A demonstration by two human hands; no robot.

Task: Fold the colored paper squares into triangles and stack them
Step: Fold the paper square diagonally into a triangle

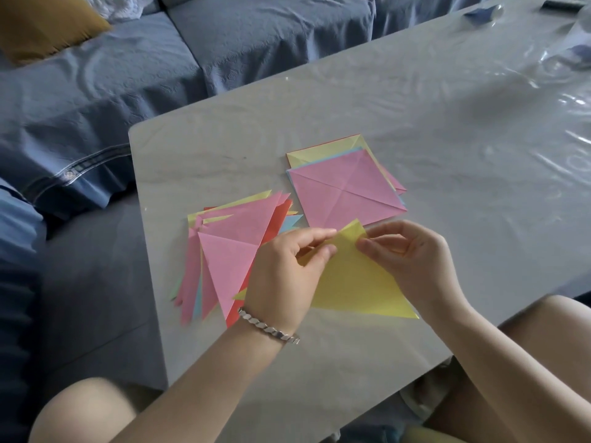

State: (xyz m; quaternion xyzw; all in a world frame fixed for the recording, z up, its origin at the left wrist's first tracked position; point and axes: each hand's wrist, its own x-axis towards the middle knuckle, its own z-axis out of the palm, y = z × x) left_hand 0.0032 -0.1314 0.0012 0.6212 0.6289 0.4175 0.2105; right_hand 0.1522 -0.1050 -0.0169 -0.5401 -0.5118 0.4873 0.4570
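Observation:
A yellow paper [355, 276], folded over into a triangle shape, is held just above the table between both hands. My left hand [284, 273] pinches its upper left edge; a silver bracelet sits on that wrist. My right hand [406, 254] pinches the top corner with thumb and fingers. To the left lies a loose stack of folded triangles [230, 247], pink on top with red, yellow and blue beneath. Behind the hands lies a pile of unfolded squares [345, 187], a creased pink sheet on top, yellow and blue under it.
The grey table [447, 139] has a glossy plastic cover that wrinkles at the far right. A blue sofa [96, 91] with a mustard cushion [41, 24] runs along the left and back. My bare knees show below the table's near edge.

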